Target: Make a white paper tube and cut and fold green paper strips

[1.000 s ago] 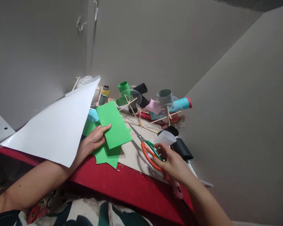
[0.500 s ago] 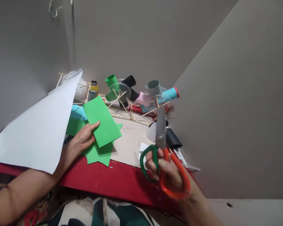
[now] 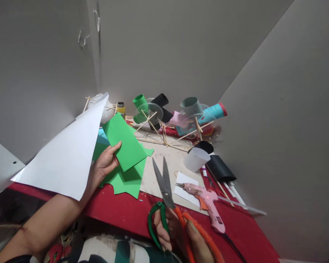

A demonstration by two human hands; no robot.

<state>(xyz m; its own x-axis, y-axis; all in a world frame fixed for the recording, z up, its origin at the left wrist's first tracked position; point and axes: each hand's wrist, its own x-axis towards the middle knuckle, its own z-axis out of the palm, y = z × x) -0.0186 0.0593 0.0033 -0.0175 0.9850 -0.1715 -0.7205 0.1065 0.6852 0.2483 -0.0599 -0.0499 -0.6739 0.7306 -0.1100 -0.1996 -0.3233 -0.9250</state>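
Note:
My left hand (image 3: 109,159) pinches a green paper rectangle (image 3: 126,142) by its lower left edge, thumb on top. Beneath it lies more cut green paper (image 3: 130,179) with a jagged outline. Low in front of me, my right hand (image 3: 170,228) holds scissors (image 3: 164,182) with one green and one orange handle. Their blades are parted and point up and away, with nothing between them. A large white sheet (image 3: 63,146) leans over my left forearm and hides part of it.
A pink glue gun (image 3: 204,193) lies at the right, its stick jutting out behind. Black (image 3: 222,168) and white paper tubes (image 3: 196,159) stand near it. Along the back is a stick frame (image 3: 166,140) with paper-cup wheels (image 3: 155,111). A yellow bottle (image 3: 121,109) stands behind.
My right hand has lowered and moved left with the scissors, whose blades have spread apart. The view has shifted, baring the glue gun. My left hand keeps the green rectangle.

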